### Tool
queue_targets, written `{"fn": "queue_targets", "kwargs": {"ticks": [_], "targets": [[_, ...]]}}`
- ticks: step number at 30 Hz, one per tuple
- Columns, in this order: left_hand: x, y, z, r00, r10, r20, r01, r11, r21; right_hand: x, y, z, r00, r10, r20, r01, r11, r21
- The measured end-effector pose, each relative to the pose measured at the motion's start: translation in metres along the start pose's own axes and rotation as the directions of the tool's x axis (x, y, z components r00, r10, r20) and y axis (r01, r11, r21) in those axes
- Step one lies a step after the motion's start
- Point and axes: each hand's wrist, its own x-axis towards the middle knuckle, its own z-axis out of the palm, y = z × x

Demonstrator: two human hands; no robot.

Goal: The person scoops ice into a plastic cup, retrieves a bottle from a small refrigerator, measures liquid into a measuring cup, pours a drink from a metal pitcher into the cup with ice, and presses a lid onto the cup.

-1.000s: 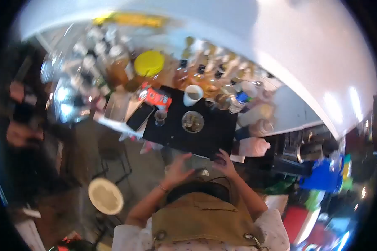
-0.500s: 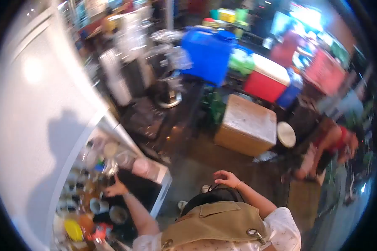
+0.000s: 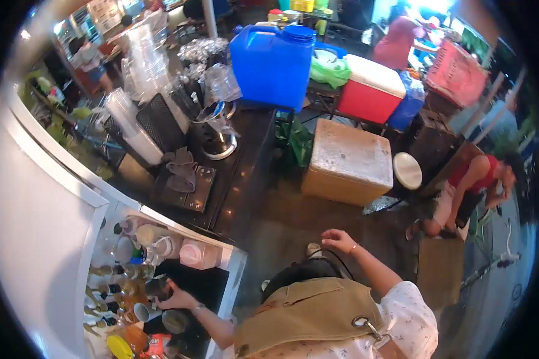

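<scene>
My left hand (image 3: 178, 297) is over the shelf on the left, its fingers closed around a small dark, see-through cup (image 3: 157, 288). Just below it are a pale cup (image 3: 144, 312) and a clear glass (image 3: 173, 322). Several bottles with pourer tops (image 3: 106, 289) lie to its left, and a jar with a pink lid (image 3: 199, 254) stands above, on the black mat's far side. My right hand (image 3: 339, 240) hangs in front of my brown apron (image 3: 311, 314). Its fingers are loosely spread and hold nothing.
A dark counter (image 3: 236, 191) bears a metal pitcher (image 3: 218, 143), stacked clear cups (image 3: 141, 60) and a blue jerrycan (image 3: 272, 66). On the floor ahead stands a foam box (image 3: 348, 161). Beyond is a red cooler (image 3: 371, 90). A person in red (image 3: 476, 179) sits at right.
My left hand has moved down slightly and now grips the dark cup. My right hand has shifted a little up and right. The view has turned and become sharper.
</scene>
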Motion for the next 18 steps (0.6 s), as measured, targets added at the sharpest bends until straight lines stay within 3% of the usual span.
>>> {"fn": "queue_targets", "kwargs": {"ticks": [2, 4, 5, 6, 7, 9, 10, 11, 12, 14, 15, 18], "targets": [[-0.019, 0.024, -0.036, 0.996, -0.06, 0.067, 0.068, 0.991, -0.112, 0.03, -0.01, -0.013, 0.999, 0.0, 0.055, 0.0, 1.0, -0.016], [-0.035, 0.041, -0.079, 0.992, 0.128, 0.012, -0.126, 0.987, -0.102, 0.072, -0.011, -0.035, 0.997, -0.076, 0.031, 0.075, 0.997, 0.023], [-0.046, 0.068, -0.102, 0.995, -0.039, 0.091, 0.059, 0.971, -0.232, 0.092, -0.014, -0.049, 0.994, -0.111, 0.017, 0.111, 0.993, 0.044], [-0.058, 0.06, -0.113, 0.992, 0.113, 0.062, -0.103, 0.983, -0.15, 0.111, -0.026, -0.065, 0.998, -0.058, 0.018, 0.057, 0.997, 0.055], [-0.069, 0.061, -0.126, 0.977, 0.149, 0.155, -0.121, 0.978, -0.172, 0.133, -0.03, -0.081, 0.998, -0.057, 0.035, 0.056, 0.998, 0.041], [-0.088, 0.124, -0.131, 0.925, 0.285, 0.253, -0.189, 0.92, -0.343, 0.185, -0.039, -0.122, 0.987, -0.076, -0.14, 0.078, 0.997, 0.006], [-0.103, 0.158, -0.124, 0.929, 0.277, 0.247, -0.187, 0.924, -0.334, 0.225, -0.038, -0.147, 0.978, -0.152, -0.144, 0.152, 0.988, -0.005], [-0.122, 0.193, -0.114, 0.878, 0.23, 0.419, 0.003, 0.875, -0.485, 0.267, -0.038, -0.176, 0.964, -0.223, -0.147, 0.223, 0.975, -0.018], [-0.151, 0.22, -0.098, 0.844, 0.207, 0.495, 0.112, 0.834, -0.54, 0.303, -0.059, -0.197, 0.97, -0.116, -0.215, 0.121, 0.993, 0.008], [-0.221, 0.27, -0.047, 0.706, 0.229, 0.671, 0.359, 0.701, -0.616, 0.401, -0.087, -0.239, 0.947, -0.177, -0.267, 0.175, 0.984, -0.03], [-0.251, 0.301, -0.017, 0.656, 0.276, 0.702, 0.369, 0.694, -0.618, 0.458, -0.091, -0.256, 0.921, -0.253, -0.297, 0.269, 0.963, 0.015], [-0.342, 0.407, 0.072, 0.518, 0.38, 0.766, 0.362, 0.714, -0.599, 0.557, -0.128, -0.276, 0.959, -0.148, -0.243, 0.177, 0.979, 0.104]]}}
